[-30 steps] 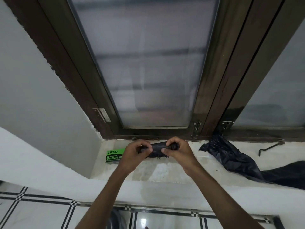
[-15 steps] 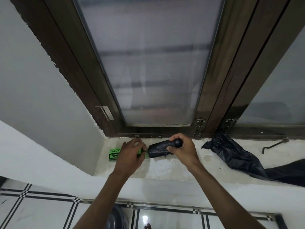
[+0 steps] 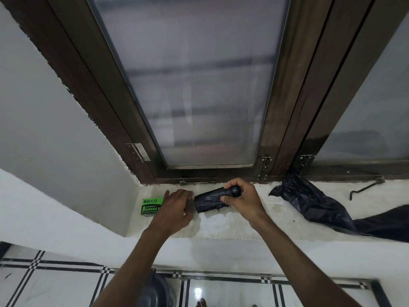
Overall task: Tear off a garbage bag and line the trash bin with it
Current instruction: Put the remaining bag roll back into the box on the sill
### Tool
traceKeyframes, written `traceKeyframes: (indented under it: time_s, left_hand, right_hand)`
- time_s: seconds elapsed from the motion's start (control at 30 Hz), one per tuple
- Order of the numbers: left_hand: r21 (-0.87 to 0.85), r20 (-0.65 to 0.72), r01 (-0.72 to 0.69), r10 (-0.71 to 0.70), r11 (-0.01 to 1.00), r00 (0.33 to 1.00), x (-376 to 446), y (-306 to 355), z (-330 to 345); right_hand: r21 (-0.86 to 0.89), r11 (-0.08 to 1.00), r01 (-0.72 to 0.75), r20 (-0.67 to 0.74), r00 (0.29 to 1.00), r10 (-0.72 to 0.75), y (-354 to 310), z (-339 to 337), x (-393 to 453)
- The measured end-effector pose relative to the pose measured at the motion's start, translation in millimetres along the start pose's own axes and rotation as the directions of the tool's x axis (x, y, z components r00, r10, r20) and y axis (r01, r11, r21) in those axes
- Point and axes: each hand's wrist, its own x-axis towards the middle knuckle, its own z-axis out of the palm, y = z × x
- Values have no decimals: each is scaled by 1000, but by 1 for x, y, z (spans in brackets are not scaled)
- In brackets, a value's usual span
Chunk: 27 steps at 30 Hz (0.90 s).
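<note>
A green garbage-bag box [image 3: 150, 207] lies at the left end of the white window sill [image 3: 232, 224]. My left hand [image 3: 174, 209] covers and holds the box's right end. My right hand [image 3: 243, 200] grips a black roll of garbage bags [image 3: 209, 199], whose left end points at the box and nearly touches my left hand. A loose black garbage bag [image 3: 309, 202] lies crumpled on the sill to the right. Below the sill, a dark round object [image 3: 157, 291], possibly the bin, is partly hidden by my left forearm.
A dark wooden window frame with frosted glass [image 3: 199, 96] rises right behind the sill. A metal window hook [image 3: 365, 188] lies at the far right of the sill. A white wall closes the left side. Tiled wall [image 3: 221, 293] shows below.
My hands have parted: the left one let go of the roll and went left onto the green box. The right one keeps the roll, its end now turned toward the box.
</note>
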Motion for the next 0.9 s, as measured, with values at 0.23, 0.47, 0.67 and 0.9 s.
traceKeyframes:
  time_s: [0.23, 0.47, 0.67, 0.9]
  left_hand:
    - [1, 81, -6, 5, 1000, 997, -7, -10, -4]
    - [-46, 74, 20, -17, 999, 997, -7, -12, -11]
    - [-113, 86, 44, -34, 993, 996, -5, -14, -11]
    - [-251, 92, 8, 16, 968, 996, -9, -20, -11]
  right_hand:
    - [-31, 999, 9, 106, 994, -5, 5, 16, 7]
    - [57, 994, -90, 23, 996, 89, 14, 57, 5]
    - [-94, 993, -66, -126, 991, 54, 12, 99, -8]
    - [46, 993, -104, 85, 991, 100, 11, 111, -13]
